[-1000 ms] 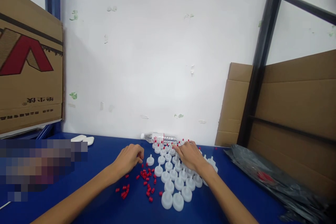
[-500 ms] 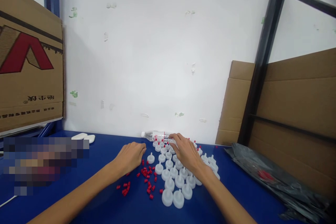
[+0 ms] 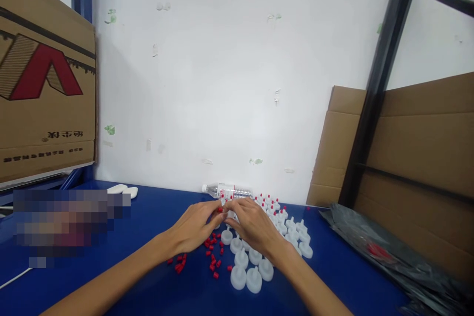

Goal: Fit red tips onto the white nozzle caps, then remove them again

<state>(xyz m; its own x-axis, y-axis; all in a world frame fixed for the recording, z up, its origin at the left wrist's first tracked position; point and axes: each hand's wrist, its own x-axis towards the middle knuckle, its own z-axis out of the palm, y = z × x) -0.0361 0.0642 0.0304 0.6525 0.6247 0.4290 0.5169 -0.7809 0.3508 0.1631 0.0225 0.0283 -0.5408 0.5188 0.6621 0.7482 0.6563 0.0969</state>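
Observation:
My left hand and my right hand meet at the fingertips over the far left of a group of white nozzle caps. Between the closed fingertips of the left hand a small red cap shows. The right hand's fingers are curled inward beside it, hiding what they grip, if anything. Several nozzle caps at the back carry red tips; those in front have bare spouts. Loose red caps lie scattered on the blue table below the left hand.
A clear plastic bottle lies on its side against the white wall. Cardboard boxes flank the left, with cardboard sheets at right. Grey plastic bags lie on the right side; a white case sits back left.
My left hand has moved right, and its fingertips now meet those of my right hand. The right hand has drawn slightly left and down, away from the bottle. The view has shifted slightly.

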